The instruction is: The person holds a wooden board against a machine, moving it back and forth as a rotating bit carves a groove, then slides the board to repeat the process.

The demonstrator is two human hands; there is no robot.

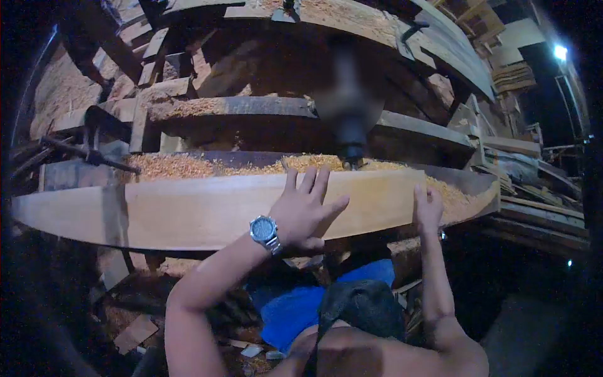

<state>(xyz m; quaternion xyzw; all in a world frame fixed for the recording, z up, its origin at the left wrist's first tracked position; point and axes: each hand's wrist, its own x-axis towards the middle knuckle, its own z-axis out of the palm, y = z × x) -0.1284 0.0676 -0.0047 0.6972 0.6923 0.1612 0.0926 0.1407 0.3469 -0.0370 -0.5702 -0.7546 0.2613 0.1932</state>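
A long, pale wooden board [188, 210] with a tapered left end lies across the bench. My left hand [304, 213], with a metal watch [263, 230] on its wrist, rests on the board's middle with the fingers spread. At the board's right end my right hand [428, 210] grips the edge, its fingers over the top. Just behind the board, between my hands, stands a dark vertical tool [352, 135], partly blurred, with its tip near the wood shavings [314, 163].
A metal clamp [91, 151] stands at the left. Shaving-covered beams [239, 105] run behind the board. Stacked planks [543, 213] are at the right, and a bright lamp [560, 53] shines at the upper right. Wood scraps [135, 333] lie below.
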